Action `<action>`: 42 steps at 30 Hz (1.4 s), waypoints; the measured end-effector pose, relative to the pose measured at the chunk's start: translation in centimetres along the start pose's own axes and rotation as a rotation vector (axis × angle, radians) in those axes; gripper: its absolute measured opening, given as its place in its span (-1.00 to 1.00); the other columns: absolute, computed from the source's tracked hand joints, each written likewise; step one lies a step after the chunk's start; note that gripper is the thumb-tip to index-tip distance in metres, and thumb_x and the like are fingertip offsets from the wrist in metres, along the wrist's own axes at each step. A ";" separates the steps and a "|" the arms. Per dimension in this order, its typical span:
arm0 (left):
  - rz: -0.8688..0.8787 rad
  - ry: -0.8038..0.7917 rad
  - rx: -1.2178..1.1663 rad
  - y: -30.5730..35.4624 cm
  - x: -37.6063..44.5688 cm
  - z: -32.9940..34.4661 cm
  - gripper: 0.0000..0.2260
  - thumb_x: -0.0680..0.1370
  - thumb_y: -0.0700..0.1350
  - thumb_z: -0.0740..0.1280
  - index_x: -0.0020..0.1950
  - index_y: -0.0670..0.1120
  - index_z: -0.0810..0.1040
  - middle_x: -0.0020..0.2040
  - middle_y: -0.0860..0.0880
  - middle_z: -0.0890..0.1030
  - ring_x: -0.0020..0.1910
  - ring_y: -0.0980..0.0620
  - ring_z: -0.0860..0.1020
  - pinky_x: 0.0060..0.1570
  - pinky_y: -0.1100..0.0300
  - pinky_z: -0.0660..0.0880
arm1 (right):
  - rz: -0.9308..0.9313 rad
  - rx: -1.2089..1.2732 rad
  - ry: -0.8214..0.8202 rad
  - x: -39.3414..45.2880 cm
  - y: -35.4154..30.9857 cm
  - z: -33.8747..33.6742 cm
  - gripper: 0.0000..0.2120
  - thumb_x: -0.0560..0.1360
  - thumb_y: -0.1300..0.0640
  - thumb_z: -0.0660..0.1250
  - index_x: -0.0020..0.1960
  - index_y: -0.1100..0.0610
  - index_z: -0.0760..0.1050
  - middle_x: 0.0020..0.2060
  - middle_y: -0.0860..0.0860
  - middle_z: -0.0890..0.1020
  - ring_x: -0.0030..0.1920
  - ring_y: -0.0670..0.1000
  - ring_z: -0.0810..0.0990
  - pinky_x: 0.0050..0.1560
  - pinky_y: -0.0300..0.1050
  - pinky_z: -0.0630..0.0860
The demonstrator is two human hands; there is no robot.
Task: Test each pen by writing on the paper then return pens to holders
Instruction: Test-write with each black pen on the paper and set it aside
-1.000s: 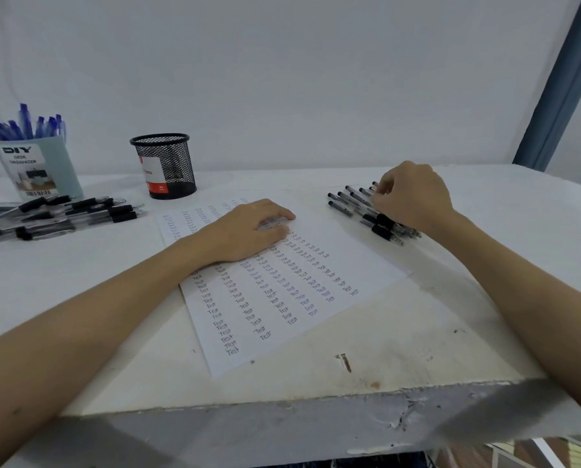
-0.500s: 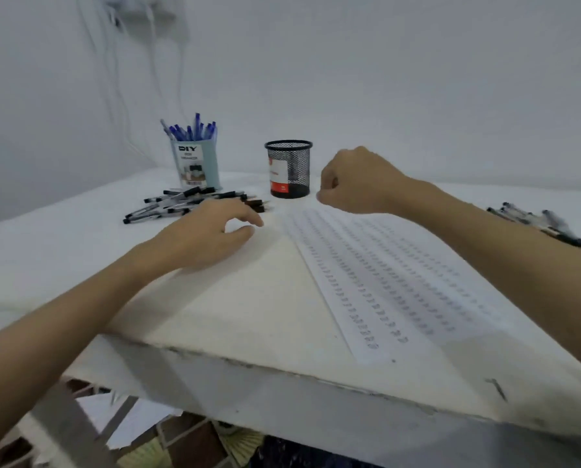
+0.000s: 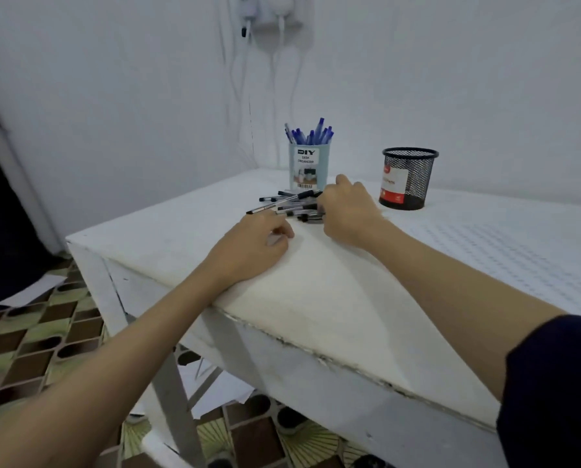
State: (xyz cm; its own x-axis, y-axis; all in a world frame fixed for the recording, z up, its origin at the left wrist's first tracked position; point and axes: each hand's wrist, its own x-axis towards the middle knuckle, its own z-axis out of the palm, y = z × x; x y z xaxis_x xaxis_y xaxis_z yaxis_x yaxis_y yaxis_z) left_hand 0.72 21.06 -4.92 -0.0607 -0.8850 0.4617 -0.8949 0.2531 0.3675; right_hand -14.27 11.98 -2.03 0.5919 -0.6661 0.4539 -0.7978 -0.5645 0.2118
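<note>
head view | right hand (image 3: pixel 346 211) curls over the black pens (image 3: pixel 292 207) heaped on the tabletop (image 3: pixel 333 282), grip hidden, cannot tell | left hand (image 3: pixel 252 244) rests loosely curled beside, empty | pens likely light, stiff, rolling: pinch mid-barrel | mesh holder (image 3: pixel 407 179) right of right hand

view: I see it swung left, paper (image 3: pixel 518 251) now at right edge | right hand (image 3: pixel 346 211): crossed from the right-side pens to the black pen pile (image 3: pixel 289 206), fingers curled on it | left hand (image 3: pixel 252 244): off the paper, onto bare tabletop (image 3: pixel 316 298)
</note>
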 end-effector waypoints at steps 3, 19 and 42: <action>0.003 0.004 -0.015 0.0 0.0 0.0 -0.84 0.52 -0.22 0.26 0.02 -0.11 0.60 0.03 -0.03 0.59 0.06 0.04 0.52 0.13 0.15 0.40 | -0.031 -0.012 0.028 -0.2 -0.2 0.2 -0.88 0.48 0.34 0.21 -0.03 0.20 0.47 0.04 0.14 0.56 0.13 0.10 0.40 -0.05 -0.11 0.23; 0.068 0.002 -0.137 3.5 1.4 1.1 -0.86 0.55 -0.16 0.25 -0.01 0.02 0.59 0.03 0.13 0.57 0.08 0.16 0.51 0.05 0.18 0.41 | 0.579 1.112 0.234 -2.8 7.4 -8.5 -0.90 0.61 0.20 0.03 0.04 0.11 0.31 -0.22 0.09 0.48 -0.41 -0.04 0.45 -0.49 -0.29 0.36; 0.470 -0.407 -0.126 21.8 6.6 11.3 -0.85 0.57 0.02 0.24 0.12 0.12 0.52 0.16 0.12 0.50 0.16 0.15 0.44 0.15 0.18 0.37 | 0.955 1.854 0.369 -20.3 21.0 -11.4 -0.64 0.54 -0.04 0.23 -0.01 0.27 0.57 -0.50 0.01 0.48 -0.60 -0.09 0.21 -0.55 -0.28 0.20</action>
State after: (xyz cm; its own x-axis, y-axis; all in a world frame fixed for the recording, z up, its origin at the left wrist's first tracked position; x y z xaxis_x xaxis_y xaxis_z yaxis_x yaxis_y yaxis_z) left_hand -24.19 16.29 -3.01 -0.6199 -0.7397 0.2620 -0.6746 0.6729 0.3036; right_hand -44.36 19.24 3.06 -0.0585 -0.9978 0.0326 0.3874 -0.0528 -0.9204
